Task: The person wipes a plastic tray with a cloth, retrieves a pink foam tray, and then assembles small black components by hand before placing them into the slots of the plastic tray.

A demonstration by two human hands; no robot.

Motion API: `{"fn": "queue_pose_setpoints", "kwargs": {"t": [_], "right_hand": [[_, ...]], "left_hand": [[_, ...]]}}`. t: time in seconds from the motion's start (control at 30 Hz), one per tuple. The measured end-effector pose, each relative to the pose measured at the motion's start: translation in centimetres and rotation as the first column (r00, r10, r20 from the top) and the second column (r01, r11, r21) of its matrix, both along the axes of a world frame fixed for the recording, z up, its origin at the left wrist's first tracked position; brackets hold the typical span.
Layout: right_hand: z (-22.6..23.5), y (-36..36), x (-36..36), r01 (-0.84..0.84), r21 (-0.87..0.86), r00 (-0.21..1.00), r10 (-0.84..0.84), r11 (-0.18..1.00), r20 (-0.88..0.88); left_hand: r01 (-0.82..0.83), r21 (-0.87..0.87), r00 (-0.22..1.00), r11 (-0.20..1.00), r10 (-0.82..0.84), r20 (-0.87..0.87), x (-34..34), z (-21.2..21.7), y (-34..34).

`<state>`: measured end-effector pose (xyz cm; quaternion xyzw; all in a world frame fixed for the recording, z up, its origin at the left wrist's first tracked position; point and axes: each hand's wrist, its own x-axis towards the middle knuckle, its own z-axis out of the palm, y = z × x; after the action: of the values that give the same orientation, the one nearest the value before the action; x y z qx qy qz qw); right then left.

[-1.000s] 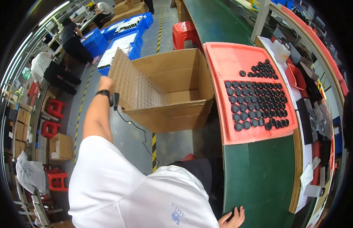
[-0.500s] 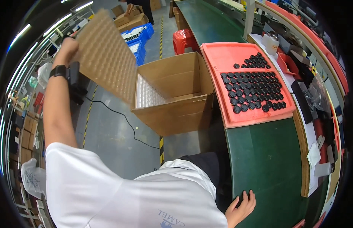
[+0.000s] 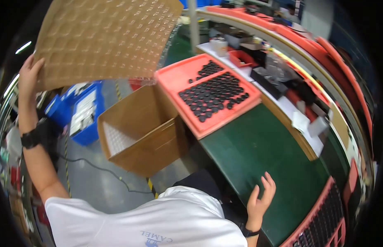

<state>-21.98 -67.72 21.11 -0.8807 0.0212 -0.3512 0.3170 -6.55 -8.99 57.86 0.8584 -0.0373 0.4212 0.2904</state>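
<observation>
My left hand (image 3: 31,76), raised at the far left, grips the edge of a clear dimpled blister tray (image 3: 105,41). The tray looks brown, as though a cardboard sheet lies against it, and is held up tilted over the far end of the scene. My right hand (image 3: 261,197) is over the green tabletop (image 3: 257,144) with fingers spread, holding nothing. Below the raised tray stands an open cardboard box (image 3: 154,142), with a white dimpled tray (image 3: 118,140) visible inside. Beside the box, a pink foam tray (image 3: 208,127) on the table holds many round black parts (image 3: 212,95).
Another pink tray (image 3: 339,230) with dark parts lies at the near right. Blue crates (image 3: 86,111) stand on the floor beyond the box, near a black cable (image 3: 96,164). A ledge with a white bottle (image 3: 219,46) and a red bin (image 3: 241,58) borders the table.
The blister tray has swung up and to the right over the box toward the table, still in my left hand. My right hand has lifted off the tabletop's near edge. The view has turned right.
</observation>
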Motion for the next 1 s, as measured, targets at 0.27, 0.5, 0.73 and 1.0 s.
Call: {"fn": "queue_pose_setpoints", "kwargs": {"t": [0.27,0.5,0.73,1.0], "right_hand": [[1.7,-0.2,4.4,-0.243,0.562,0.970,0.207,0.791,0.127],[0.2,1.2,2.7,-0.463,0.771,0.885,0.269,0.437,0.380],[-1.0,-3.2,-10.6,-0.022,0.824,0.976,-0.168,0.565,0.141],[-0.2,-4.9,-22.1,0.514,0.693,0.825,-0.513,0.505,-0.238]], "left_hand": [[0.472,-0.438,0.849,0.766,-0.529,-0.010,3.6,-5.2,5.5],[0.597,-0.637,0.611,0.487,-0.791,-0.032,7.1,-17.0,-4.2],[0.550,-0.764,0.321,0.338,-0.930,-0.180,5.1,-24.4,-23.2],[0.478,-0.728,0.067,0.492,-0.846,-0.528,4.6,-38.9,-33.2]]}}
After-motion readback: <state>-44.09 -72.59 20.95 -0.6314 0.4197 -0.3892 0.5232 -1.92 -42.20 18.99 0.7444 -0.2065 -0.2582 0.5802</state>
